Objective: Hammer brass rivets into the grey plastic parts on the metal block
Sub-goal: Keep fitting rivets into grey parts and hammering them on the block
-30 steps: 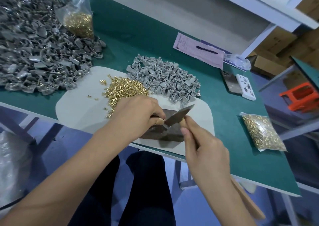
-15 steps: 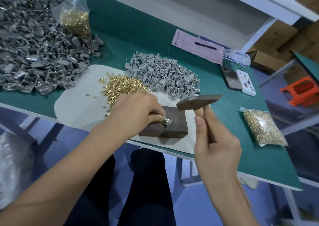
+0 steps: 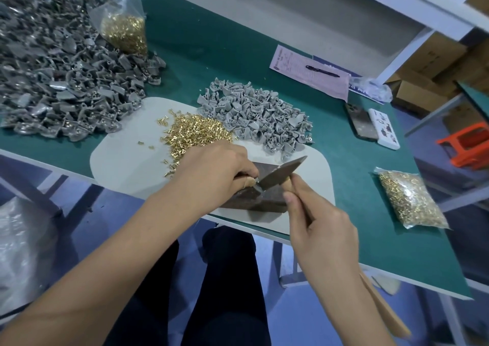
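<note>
I am pinching the grey plastic part (image 3: pixel 255 184) on the metal block (image 3: pixel 260 196) with my left hand (image 3: pixel 214 171) while my right hand (image 3: pixel 321 229), gripping the hammer (image 3: pixel 280 172), is landing short, square taps clear of my fingertips.

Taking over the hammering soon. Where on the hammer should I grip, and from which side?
Probably grip the wooden handle, close behind the hammer head, coming from the near right as the right hand does. The handle runs back toward the person, and the left hand occupies the metal block's other side.
</note>
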